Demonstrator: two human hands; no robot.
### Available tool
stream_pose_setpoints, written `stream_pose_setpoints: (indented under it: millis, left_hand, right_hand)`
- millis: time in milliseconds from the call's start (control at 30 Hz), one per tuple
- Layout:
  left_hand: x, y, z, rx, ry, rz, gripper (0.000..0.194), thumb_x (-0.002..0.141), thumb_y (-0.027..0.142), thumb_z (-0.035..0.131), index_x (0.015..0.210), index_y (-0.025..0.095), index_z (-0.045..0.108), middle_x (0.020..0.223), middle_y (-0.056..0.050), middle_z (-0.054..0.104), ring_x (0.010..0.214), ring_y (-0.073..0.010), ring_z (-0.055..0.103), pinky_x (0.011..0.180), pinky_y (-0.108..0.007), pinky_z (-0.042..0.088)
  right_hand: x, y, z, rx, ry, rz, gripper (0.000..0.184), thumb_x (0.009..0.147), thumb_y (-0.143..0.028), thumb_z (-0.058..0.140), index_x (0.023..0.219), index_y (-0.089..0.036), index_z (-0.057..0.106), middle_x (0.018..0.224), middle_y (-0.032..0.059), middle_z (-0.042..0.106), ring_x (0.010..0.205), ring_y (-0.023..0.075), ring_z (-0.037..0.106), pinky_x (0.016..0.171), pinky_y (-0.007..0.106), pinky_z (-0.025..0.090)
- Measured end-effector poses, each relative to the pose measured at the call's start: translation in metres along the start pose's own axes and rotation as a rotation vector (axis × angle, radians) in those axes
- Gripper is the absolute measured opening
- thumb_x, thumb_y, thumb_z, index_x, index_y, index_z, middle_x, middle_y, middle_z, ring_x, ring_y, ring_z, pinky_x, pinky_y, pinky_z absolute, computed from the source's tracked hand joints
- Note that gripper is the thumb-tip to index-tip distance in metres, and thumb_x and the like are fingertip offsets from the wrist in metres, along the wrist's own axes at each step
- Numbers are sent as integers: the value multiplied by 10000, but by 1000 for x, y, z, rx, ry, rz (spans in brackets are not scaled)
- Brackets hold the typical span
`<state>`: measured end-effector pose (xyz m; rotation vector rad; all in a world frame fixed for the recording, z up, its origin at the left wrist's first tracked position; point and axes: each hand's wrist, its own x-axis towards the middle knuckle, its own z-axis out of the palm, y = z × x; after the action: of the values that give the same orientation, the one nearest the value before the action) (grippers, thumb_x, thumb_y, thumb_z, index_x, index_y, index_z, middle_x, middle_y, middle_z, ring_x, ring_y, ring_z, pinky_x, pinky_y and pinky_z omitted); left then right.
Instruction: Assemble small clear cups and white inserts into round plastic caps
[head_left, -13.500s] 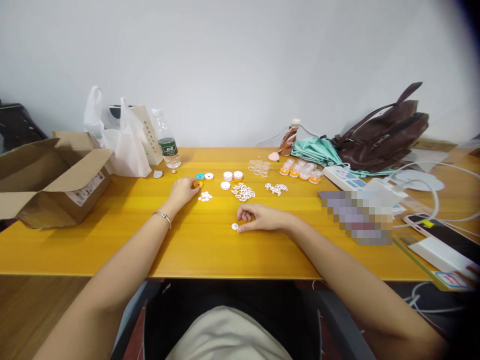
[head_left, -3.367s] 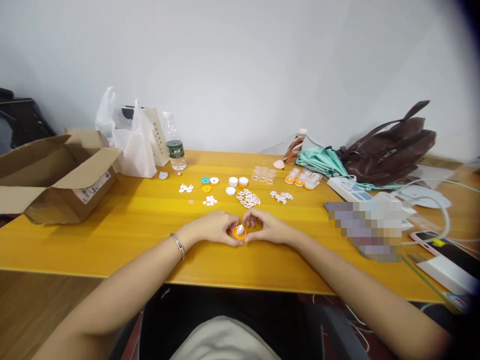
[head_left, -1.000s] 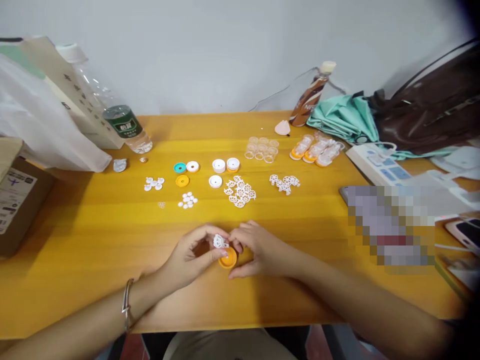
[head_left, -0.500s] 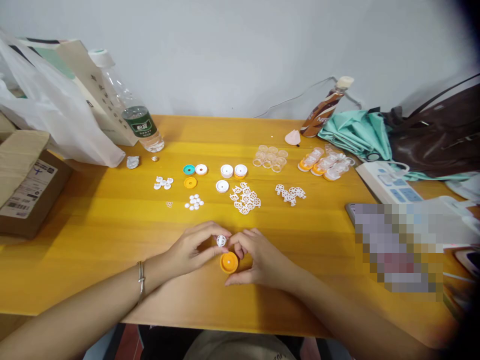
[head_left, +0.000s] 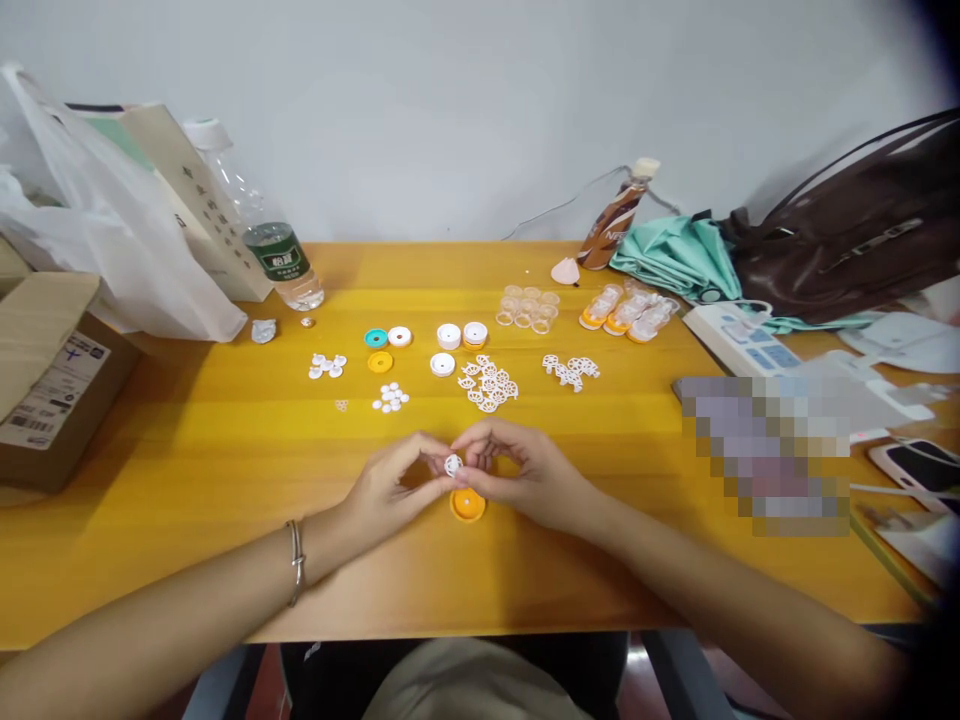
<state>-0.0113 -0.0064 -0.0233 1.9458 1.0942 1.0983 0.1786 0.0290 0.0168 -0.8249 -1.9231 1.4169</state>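
Note:
Between the fingertips of both hands is a small round white openwork plastic piece (head_left: 453,465). My left hand (head_left: 405,480) pinches it from the left, thumb and index finger closed on its edge. From the right, my right hand (head_left: 517,465) pinches the same piece with thumb and index finger. Just below the fingers an orange round cap (head_left: 468,506) lies on the table, hollow side up, with a small pale spot at its centre. Beyond the hands lie a pile of white spoked pieces (head_left: 489,385) and a cluster of small white discs (head_left: 391,398).
Teal (head_left: 376,338), yellow (head_left: 380,362) and white caps (head_left: 442,364) stand mid-table. Clear plastic cups (head_left: 528,308) and orange-based clear assemblies (head_left: 628,312) sit further back. A cardboard box (head_left: 52,390) and water bottle (head_left: 277,260) are left; a power strip (head_left: 739,335) and brown bag (head_left: 847,230) right.
My right hand has moved up from beside the orange cap and now grips the white piece along with my left hand. Earlier the white piece stood in the orange cap.

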Motion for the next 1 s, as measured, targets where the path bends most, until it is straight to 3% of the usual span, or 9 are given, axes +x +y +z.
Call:
stream_pose_setpoints:
  millis: [300,633,833,1000]
  left_hand:
    - [8,0,0,55,-3,80,58,813,200,580,860,169,565,868,-49,620,805,-135,580,740,-248,461]
    - [14,3,1,168,26,108,73,812,206,575,755,168,552,705,-4,566,661,-104,521,624,-211,430]
    - [16,7,2,55,68,50,78,786,221,623,846,172,616,778,-24,610,729,-118,568,677,-230,468]
    - [17,6,2,-177,161,-139,126,777,267,631,839,160,651,821,-44,645,752,-129,600,689,-241,496]
  right_hand:
    - [4,9,6,20,114,-22,113,757,-262,610,814,-165,595,717,3,643,645,93,579,642,237,491]
    - [1,7,7,0,157,-18,85,757,-249,605,782,-182,650,740,-11,703,645,109,652,636,229,545]
    - [-3,8,6,56,205,15,126,754,-266,611,822,-174,665,790,13,713,666,121,660,651,249,556]
    - [-5,11,8,146,243,7,129,747,-289,614,792,-175,657,785,13,702,680,121,652,669,262,557]
